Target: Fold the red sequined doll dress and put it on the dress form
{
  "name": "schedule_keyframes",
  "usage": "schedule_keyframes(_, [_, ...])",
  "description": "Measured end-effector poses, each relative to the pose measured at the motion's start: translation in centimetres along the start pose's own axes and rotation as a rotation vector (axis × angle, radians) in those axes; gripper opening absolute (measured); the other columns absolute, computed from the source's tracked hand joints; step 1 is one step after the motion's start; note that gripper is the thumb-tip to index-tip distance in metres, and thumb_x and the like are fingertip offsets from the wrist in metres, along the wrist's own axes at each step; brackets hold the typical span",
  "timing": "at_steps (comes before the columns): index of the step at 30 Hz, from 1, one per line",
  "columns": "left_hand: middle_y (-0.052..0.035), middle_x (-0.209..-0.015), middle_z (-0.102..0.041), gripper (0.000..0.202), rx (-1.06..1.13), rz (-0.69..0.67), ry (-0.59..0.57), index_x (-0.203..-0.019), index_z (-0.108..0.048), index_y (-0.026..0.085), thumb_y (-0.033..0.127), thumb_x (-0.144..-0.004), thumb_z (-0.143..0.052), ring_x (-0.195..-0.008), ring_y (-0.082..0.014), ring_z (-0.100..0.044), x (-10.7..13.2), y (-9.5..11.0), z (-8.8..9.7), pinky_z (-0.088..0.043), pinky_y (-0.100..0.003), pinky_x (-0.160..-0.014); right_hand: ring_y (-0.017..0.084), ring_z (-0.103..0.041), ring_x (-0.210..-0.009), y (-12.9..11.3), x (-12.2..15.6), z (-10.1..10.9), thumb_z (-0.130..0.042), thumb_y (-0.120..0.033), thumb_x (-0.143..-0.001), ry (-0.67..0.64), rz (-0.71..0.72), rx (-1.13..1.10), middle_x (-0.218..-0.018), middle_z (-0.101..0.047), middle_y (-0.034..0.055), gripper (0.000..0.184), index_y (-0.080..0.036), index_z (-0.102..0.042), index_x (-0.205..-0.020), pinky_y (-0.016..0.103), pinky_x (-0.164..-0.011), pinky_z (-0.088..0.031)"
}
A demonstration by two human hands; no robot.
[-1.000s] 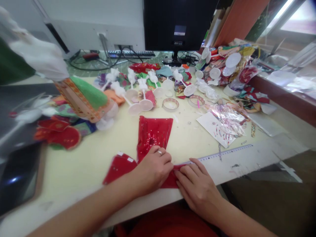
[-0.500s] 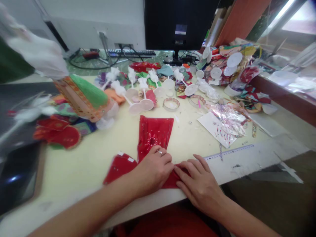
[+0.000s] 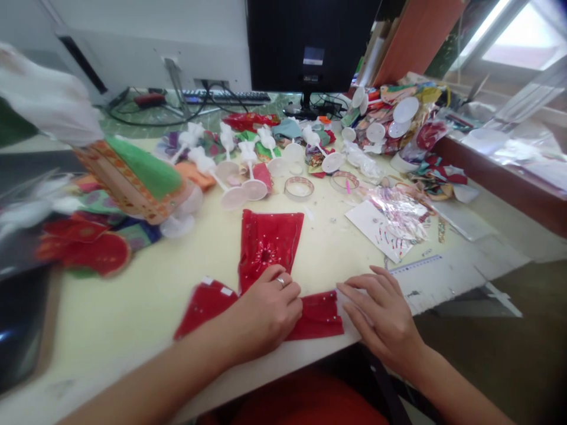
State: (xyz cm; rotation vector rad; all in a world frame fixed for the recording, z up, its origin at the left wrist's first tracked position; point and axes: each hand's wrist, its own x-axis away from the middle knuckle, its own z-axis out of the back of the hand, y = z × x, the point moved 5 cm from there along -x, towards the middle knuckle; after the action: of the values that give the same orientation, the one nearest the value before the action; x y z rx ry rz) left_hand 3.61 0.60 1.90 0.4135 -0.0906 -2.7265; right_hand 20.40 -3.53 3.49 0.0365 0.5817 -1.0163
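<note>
A small red cloth garment (image 3: 269,239) lies spread on the table in several panels. Its upper panel bears a white flower-like pattern around a dark hole, and two white patches show on the left panel. My left hand (image 3: 272,310), with a ring on one finger, rests on the middle of the garment, its fingers curled and pressed together on the cloth; the fingertips are partly hidden. Just beyond the end of the right-hand panel, which has small shiny dots along it, my right hand (image 3: 383,313) lies with its fingers stretched out, holding nothing.
White doll forms on round stands (image 3: 248,156) and coloured cloth crowd the back. At left leans a doll form in a green and orange dress (image 3: 142,171). Tape rolls (image 3: 299,188), a beaded card (image 3: 376,227) and a ruler (image 3: 416,264) lie to the right, below a monitor (image 3: 310,41).
My right hand has drawn away to the right from the garment's end, uncovering the dotted panel. My left hand stays on the cloth. The whole view has shifted slightly.
</note>
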Motion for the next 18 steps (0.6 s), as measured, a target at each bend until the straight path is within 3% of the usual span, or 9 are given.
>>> schedule_keyframes(5, [-0.0033,-0.088,-0.062,0.013,0.079,-0.005,0.081,-0.085,-0.058,0.015,0.016,-0.089,-0.045,-0.085,-0.0177,-0.052,0.0,0.7,0.9,-0.033,-0.040,-0.094,0.020,-0.053,-0.091,-0.1,1.1,-0.1,-0.051,-0.010,-0.083,-0.040,0.000,-0.017,-0.095,-0.060,0.0086,0.024,-0.014,-0.061,-0.105,0.049,-0.097,-0.034])
schedule_keyframes(10, [-0.0053,-0.108,-0.063,0.024,0.095,-0.067,0.046,-0.107,-0.056,0.014,0.029,-0.092,-0.045,-0.099,-0.0205,-0.053,0.0,2.1,0.3,-0.029,-0.040,-0.099,0.024,-0.050,-0.100,-0.8,1.3,-1.5,-0.055,-0.026,-0.085,-0.157,0.005,0.018,-0.107,-0.060,0.0110,0.031,-0.016,-0.059,-0.113,0.052,-0.101,-0.031])
schedule_keyframes(18, [-0.0058,-0.110,-0.064,0.025,0.114,-0.035,0.044,-0.105,-0.057,0.014,0.031,-0.090,-0.047,-0.099,-0.0202,-0.057,0.0,2.1,-0.2,-0.028,-0.039,-0.103,0.024,-0.049,-0.105,0.5,1.9,-1.5,-0.053,-0.026,-0.086,-0.148,-0.028,0.017,-0.113,-0.057,0.0123,0.031,-0.016,-0.058,-0.115,0.051,-0.100,-0.032])
